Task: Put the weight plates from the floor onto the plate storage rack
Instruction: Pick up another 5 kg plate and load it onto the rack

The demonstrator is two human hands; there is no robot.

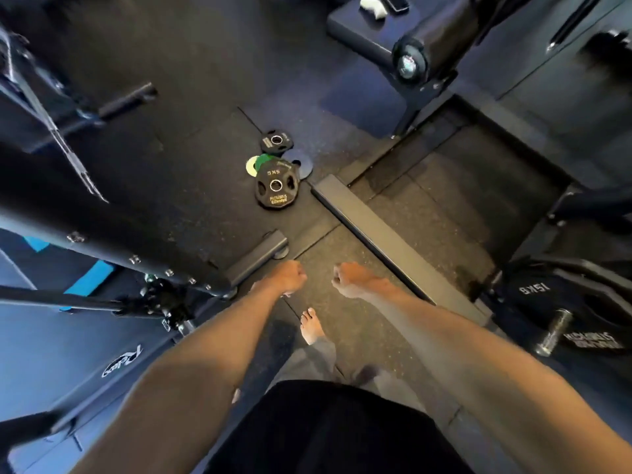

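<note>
A small pile of weight plates lies on the dark rubber floor ahead of me. The black 5 kg plate is nearest. Behind it lie a green plate, a pale yellow disc, a flat dark plate and a smaller black plate. My left hand and my right hand hang in front of me with fingers curled into fists, holding nothing, well short of the pile. At the lower right a 15 kg plate sits on a rack peg.
A long black steel base beam runs diagonally to my right. A rack upright and its foot stand at my left. A padded bench and roller pad sit at the top. My bare foot is below my hands.
</note>
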